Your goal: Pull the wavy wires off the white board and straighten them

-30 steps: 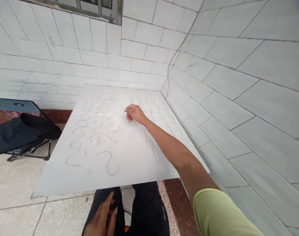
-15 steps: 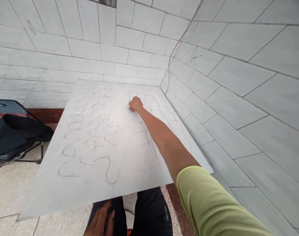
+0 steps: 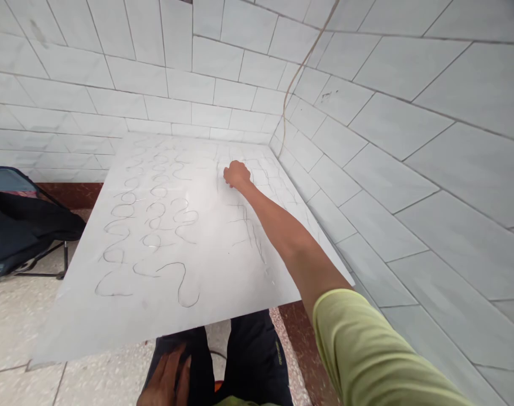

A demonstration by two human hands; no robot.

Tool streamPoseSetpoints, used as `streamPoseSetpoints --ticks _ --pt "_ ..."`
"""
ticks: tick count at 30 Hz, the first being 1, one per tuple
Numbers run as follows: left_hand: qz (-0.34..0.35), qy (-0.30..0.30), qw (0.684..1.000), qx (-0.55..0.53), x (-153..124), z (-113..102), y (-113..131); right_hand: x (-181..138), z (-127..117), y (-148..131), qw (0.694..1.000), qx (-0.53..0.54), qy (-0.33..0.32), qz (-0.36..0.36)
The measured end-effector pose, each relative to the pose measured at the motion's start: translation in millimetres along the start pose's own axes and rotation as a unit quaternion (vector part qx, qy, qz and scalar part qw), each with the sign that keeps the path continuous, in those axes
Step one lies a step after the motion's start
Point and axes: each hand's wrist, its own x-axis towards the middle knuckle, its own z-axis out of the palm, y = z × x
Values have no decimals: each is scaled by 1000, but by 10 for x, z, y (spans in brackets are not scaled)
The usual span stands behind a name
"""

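My right hand [image 3: 237, 173] is closed, knuckles up, at the far right part of a white sheet-covered tabletop [image 3: 214, 282]. Whatever its fingers hold, if anything, is hidden. Around it run thin dark hair-like lines [image 3: 252, 231], some long, some short and crossing; I cannot tell whether they are loose strands or drawn marks. Curved and looped dark lines [image 3: 183, 285] stand in rough columns on the left half. My left hand [image 3: 166, 375] lies with its fingers stretched out on my dark-trousered thigh, below the table's near edge.
White tiled walls [image 3: 392, 141] meet behind and to the right of the tabletop. A thin cable [image 3: 284, 107] runs down their corner. At the left, a folding chair [image 3: 11, 177] carries a black cloth [image 3: 28, 231]. Speckled floor [image 3: 11, 316] shows below.
My right hand has shifted slightly to the right over the white surface, and dark lines now show to its left. The view has turned a little; my left hand stays on the thigh.
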Motion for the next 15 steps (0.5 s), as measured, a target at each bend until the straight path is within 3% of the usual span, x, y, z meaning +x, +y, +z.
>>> streamPoseSetpoints --ticks 4,9,15 --pt "-50 8 998 -42 -31 47 115 -471 -35 42 994 6 -57 -95" --pt "-71 1 996 -56 -57 140 341 -958 205 -132 970 -2 -123 -209" --pt "-89 -35 994 -44 -119 143 497 -1056 530 -442 969 -38 -160 -185"
